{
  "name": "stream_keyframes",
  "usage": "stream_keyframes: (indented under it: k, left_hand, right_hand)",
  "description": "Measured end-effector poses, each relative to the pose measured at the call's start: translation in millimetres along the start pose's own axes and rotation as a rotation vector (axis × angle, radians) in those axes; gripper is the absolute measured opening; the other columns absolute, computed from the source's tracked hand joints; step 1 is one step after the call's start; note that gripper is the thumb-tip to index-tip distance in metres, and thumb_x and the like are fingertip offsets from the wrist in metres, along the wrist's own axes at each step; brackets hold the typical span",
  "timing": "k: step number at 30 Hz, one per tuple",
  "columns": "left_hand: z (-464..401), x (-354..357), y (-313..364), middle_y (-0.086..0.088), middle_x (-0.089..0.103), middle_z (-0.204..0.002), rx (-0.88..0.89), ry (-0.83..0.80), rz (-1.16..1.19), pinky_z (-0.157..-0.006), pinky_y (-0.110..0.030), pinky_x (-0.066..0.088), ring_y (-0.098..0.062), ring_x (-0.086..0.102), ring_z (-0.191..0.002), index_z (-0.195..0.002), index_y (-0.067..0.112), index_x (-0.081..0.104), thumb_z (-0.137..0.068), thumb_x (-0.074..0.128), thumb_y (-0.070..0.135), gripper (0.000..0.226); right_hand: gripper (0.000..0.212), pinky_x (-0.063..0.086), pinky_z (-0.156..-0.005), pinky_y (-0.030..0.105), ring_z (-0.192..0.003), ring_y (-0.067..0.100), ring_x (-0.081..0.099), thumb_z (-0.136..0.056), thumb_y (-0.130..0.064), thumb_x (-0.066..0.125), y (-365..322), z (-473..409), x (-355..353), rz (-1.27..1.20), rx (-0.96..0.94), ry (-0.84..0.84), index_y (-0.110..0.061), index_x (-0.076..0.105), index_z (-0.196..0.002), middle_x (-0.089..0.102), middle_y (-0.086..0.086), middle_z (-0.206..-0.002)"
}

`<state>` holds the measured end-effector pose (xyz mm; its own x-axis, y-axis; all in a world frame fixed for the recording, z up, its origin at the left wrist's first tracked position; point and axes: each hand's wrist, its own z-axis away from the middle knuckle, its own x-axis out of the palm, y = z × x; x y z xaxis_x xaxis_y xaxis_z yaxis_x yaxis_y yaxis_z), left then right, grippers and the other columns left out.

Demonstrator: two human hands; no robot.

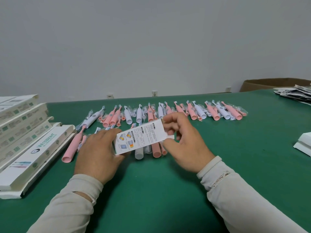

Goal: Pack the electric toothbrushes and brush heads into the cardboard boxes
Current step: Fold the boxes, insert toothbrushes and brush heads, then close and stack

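I hold a white printed cardboard box [140, 137] above the green table [168, 190], tilted, its back panel with text and pictures facing me. My left hand [99, 152] grips its lower left end. My right hand [181, 140] pinches the upper right end, fingers at the end flap [170, 137]. A long row of pink and white electric toothbrushes [168, 113] with bagged brush heads lies across the far table. More of them, a pink toothbrush [71, 147] among them, lie just behind and under the box.
A stack of filled white boxes [30, 140] lies at the left edge. Flat white boxes [303, 145] sit at the right edge, a pile of leaflets [294, 95] at far right, a brown carton [269, 84] behind it.
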<state>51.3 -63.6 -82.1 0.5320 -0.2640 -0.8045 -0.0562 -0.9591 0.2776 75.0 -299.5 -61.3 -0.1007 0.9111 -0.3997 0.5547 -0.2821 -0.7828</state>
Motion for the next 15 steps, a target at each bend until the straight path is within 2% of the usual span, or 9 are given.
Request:
stream_keyframes:
  k: [2,4,6,8,11,13,15]
  left_hand:
    - [-1,0,-1,0.003,0.064,-0.116,-0.013,-0.007,0.001,-0.088,-0.041,0.047,-0.025,0.053,-0.107,-0.128,0.033,0.058,-0.076,0.08,0.04,0.057]
    - [0,0,-3,0.003,0.064,-0.116,-0.017,-0.007,0.009,-0.088,-0.041,0.047,-0.025,0.053,-0.106,-0.128,0.033,0.058,-0.076,0.081,0.039,0.058]
    - [0,0,-3,0.003,0.064,-0.115,-0.018,-0.008,0.009,-0.087,-0.041,0.047,-0.024,0.053,-0.105,-0.129,0.033,0.058,-0.076,0.08,0.041,0.058]
    - [0,0,-3,0.003,0.063,-0.116,-0.02,-0.012,0.008,-0.087,-0.042,0.047,-0.024,0.052,-0.105,-0.128,0.034,0.058,-0.076,0.08,0.043,0.057]
    - [0,0,-3,0.004,0.063,-0.116,-0.021,-0.014,0.006,-0.086,-0.041,0.047,-0.024,0.051,-0.105,-0.128,0.034,0.057,-0.077,0.079,0.043,0.057]
    - [0,0,-3,0.005,0.063,-0.116,-0.024,-0.02,0.009,-0.087,-0.04,0.046,-0.023,0.051,-0.105,-0.129,0.035,0.056,-0.078,0.079,0.042,0.056]
    - [0,-1,-3,0.005,0.063,-0.116,-0.013,-0.022,0.015,-0.088,-0.04,0.046,-0.023,0.051,-0.105,-0.128,0.035,0.057,-0.078,0.079,0.043,0.055]
  right_hand:
    - [0.052,0.039,-0.089,0.017,-0.107,-0.001,0.049,-0.073,-0.025,0.058,1,-1,-8,0.192,-0.057,0.05,-0.04,0.045,-0.122,0.055,-0.022,-0.122]
    - [0.071,0.032,-0.11,0.027,-0.133,0.004,0.037,-0.074,-0.027,0.056,3,-2,-15,0.316,-0.07,0.029,-0.047,0.037,-0.139,0.042,-0.023,-0.14]
    - [0.078,0.021,-0.119,0.033,-0.147,0.005,0.02,-0.075,-0.027,0.051,4,-1,-17,0.353,-0.041,-0.023,-0.05,0.032,-0.147,0.029,-0.021,-0.154]
    - [0.073,0.021,-0.123,0.036,-0.149,0.003,0.017,-0.08,-0.028,0.05,6,-1,-16,0.305,-0.031,-0.034,-0.047,0.035,-0.149,0.026,-0.018,-0.158]
    - [0.055,0.033,-0.118,0.034,-0.142,0.001,0.03,-0.088,-0.029,0.052,8,0,-15,0.213,-0.035,0.008,-0.04,0.049,-0.142,0.034,-0.018,-0.154]
    - [0.042,0.039,-0.113,0.031,-0.135,-0.002,0.04,-0.093,-0.021,0.059,10,0,-14,0.163,-0.036,0.038,-0.034,0.059,-0.133,0.04,-0.018,-0.149]
    - [0.037,0.043,-0.109,0.028,-0.13,-0.002,0.045,-0.094,-0.015,0.063,12,-1,-12,0.127,-0.035,0.06,-0.033,0.063,-0.127,0.044,-0.018,-0.144]
